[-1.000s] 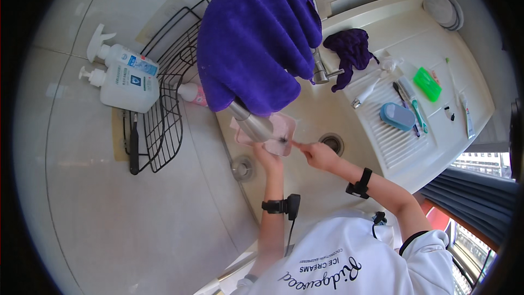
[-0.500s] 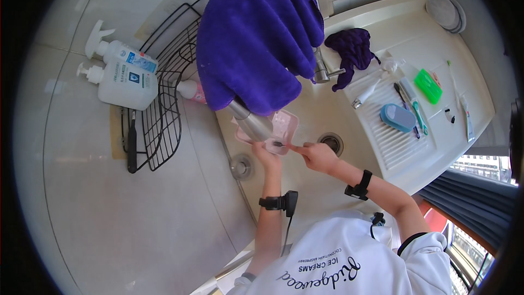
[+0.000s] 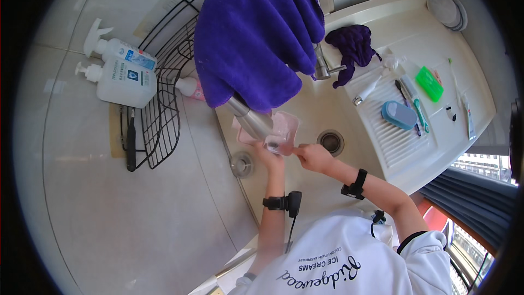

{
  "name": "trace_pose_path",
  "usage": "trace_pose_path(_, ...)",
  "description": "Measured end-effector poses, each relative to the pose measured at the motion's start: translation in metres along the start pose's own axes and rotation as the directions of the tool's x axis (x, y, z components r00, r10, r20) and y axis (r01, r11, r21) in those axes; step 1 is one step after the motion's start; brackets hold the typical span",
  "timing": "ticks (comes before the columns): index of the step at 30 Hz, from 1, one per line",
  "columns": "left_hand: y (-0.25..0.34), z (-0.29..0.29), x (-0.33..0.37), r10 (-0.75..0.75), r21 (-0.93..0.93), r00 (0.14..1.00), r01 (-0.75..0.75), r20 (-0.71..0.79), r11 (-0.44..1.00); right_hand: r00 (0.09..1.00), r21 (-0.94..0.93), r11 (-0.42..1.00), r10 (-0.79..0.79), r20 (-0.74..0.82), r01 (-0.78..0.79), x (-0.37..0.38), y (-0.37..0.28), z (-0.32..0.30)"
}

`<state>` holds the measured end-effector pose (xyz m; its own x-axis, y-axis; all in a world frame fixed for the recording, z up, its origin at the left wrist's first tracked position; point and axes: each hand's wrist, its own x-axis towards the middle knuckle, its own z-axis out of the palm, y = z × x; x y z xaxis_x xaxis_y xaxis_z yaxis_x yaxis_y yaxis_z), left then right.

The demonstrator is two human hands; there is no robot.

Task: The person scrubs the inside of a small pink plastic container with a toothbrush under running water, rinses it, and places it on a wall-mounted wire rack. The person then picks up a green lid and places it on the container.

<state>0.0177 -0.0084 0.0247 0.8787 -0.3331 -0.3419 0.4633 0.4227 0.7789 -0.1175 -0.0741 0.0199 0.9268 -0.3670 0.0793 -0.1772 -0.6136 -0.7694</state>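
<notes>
My left hand grips a pink plastic tray at its near edge, under the silver faucet. Running water seems to blur the tray's near part, where a small dark spot shows. At the tray's near right corner, my right hand has its fingers curled in, with the fingertips against the rim. A large purple towel drapes over the faucet and hides most of it. Below the tray lies the white sink basin with its drain.
At left, a black wire rack stands beside a pump bottle and a spray bottle. The ribbed counter at right carries a blue brush, a green box and toothbrushes. A dark purple cloth lies behind the basin.
My right hand has drawn slightly left and down; its stretched index finger has left the tray's inside and now bends at the rim. The left hand still holds the tray, shifted slightly.
</notes>
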Motion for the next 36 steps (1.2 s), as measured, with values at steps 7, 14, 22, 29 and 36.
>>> trace_pose_path(7, 0.011, 0.003, -0.002, -0.055, 0.013, 0.998, 0.055, 0.02, 0.998, 0.99, -0.026, 0.999, 0.029, 0.14, -0.025, -0.008, 0.007, -0.025)
trace_pose_path(14, -0.005, 0.002, -0.007, -0.009, 0.025, 0.997, 0.007, 0.07, 1.0, 0.973, 0.098, 0.968, 0.23, 0.016, -0.231, 0.006, 0.006, -0.017)
trace_pose_path(22, 0.008, -0.002, -0.017, 0.027, 0.07, 0.999, -0.03, 0.034, 0.997, 0.948, 0.519, 0.805, 0.317, 0.033, -0.287, 0.008, 0.007, 0.013)
trace_pose_path(29, 0.004, -0.021, -0.004, 0.059, 0.08, 0.995, -0.065, 0.081, 0.995, 0.975, 0.517, 0.848, 0.199, -0.099, -0.12, 0.002, -0.006, 0.049)
trace_pose_path(36, 0.002, 0.0, -0.018, 0.048, 0.085, 0.996, -0.053, 0.07, 0.995, 0.962, 0.484, 0.854, 0.262, -0.081, -0.192, 0.009, -0.011, 0.028)
